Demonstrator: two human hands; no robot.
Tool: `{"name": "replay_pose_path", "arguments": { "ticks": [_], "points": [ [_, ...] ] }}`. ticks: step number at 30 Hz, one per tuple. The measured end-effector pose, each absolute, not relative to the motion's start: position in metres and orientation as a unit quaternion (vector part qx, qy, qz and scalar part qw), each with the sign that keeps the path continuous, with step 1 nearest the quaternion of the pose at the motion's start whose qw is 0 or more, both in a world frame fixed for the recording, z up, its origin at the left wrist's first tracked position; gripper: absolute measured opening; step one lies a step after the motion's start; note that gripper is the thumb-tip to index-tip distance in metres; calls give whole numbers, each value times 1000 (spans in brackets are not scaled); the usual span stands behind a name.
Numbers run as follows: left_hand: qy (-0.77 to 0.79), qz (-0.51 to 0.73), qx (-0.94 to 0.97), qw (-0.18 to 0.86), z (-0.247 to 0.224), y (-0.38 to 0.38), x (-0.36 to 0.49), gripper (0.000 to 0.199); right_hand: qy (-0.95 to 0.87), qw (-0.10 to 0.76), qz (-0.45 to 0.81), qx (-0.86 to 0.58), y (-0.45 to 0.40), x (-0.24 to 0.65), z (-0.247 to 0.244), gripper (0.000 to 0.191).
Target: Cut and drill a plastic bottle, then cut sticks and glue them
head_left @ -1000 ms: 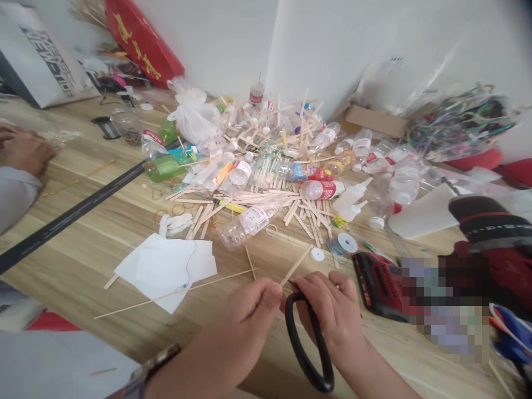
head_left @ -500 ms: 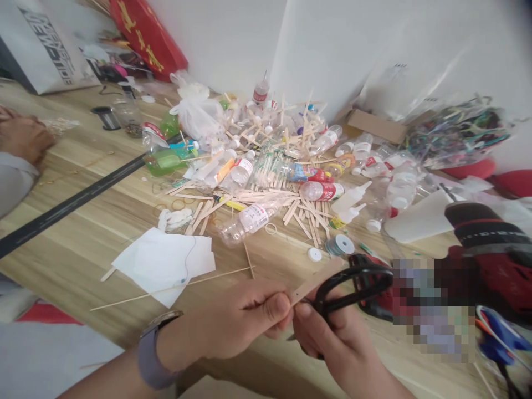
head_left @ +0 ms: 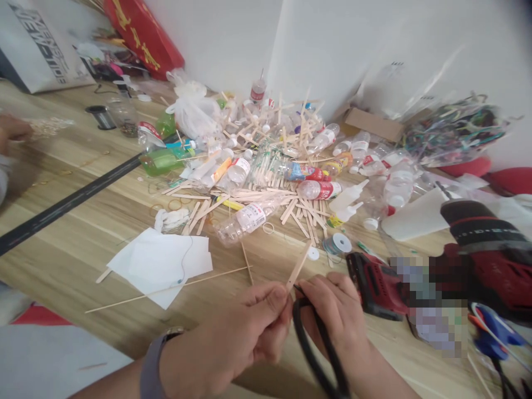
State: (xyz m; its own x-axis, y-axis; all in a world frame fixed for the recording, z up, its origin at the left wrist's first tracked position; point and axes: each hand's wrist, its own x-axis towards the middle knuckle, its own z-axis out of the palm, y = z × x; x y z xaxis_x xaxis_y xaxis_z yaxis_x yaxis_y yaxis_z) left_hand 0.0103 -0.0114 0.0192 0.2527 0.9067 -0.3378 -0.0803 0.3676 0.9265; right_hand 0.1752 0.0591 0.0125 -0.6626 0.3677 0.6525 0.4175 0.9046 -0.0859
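My left hand [head_left: 249,324] pinches a flat wooden craft stick [head_left: 300,261] between thumb and fingers. A small dark hole shows in the stick close to the thumb, and its free end points up and away. Beside it, my right hand [head_left: 338,313] is closed on black-handled scissors [head_left: 305,354], whose handle loop hangs down towards me. The scissors' tip is close to the stick near the hole; fingers hide the blades, so I cannot tell whether they touch. Past the hands lie a white cap [head_left: 312,253] and a spool of thread [head_left: 336,244].
Plastic bottles [head_left: 249,217] and loose craft sticks [head_left: 305,213] are heaped mid-table. A red and black power drill [head_left: 477,221] lies at right, near a blue glue gun [head_left: 494,332]. White paper [head_left: 162,260] and a thin skewer [head_left: 124,302] lie left. Another person's hand [head_left: 14,127] is far left.
My right hand has turned the scissors, so the handle loop swung from pointing right to pointing down towards me. The stick tilts more upright. The other person's hand has drawn back left.
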Motion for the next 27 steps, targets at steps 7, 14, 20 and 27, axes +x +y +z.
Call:
{"name": "replay_pose_path", "arguments": {
  "ticks": [7,14,20,27],
  "points": [
    [461,440,443,630,22,-4,0,42,-687,285,576,-338,36,162,8,23],
    [500,499,377,599,30,-2,-10,35,-885,343,138,-284,37,176,5,8],
    [572,396,516,499,32,-12,-3,30,-921,306,-7,-241,47,175,23,13],
    [648,302,565,412,31,-12,2,35,-934,231,-159,-221,49,178,27,22]
  ]
}}
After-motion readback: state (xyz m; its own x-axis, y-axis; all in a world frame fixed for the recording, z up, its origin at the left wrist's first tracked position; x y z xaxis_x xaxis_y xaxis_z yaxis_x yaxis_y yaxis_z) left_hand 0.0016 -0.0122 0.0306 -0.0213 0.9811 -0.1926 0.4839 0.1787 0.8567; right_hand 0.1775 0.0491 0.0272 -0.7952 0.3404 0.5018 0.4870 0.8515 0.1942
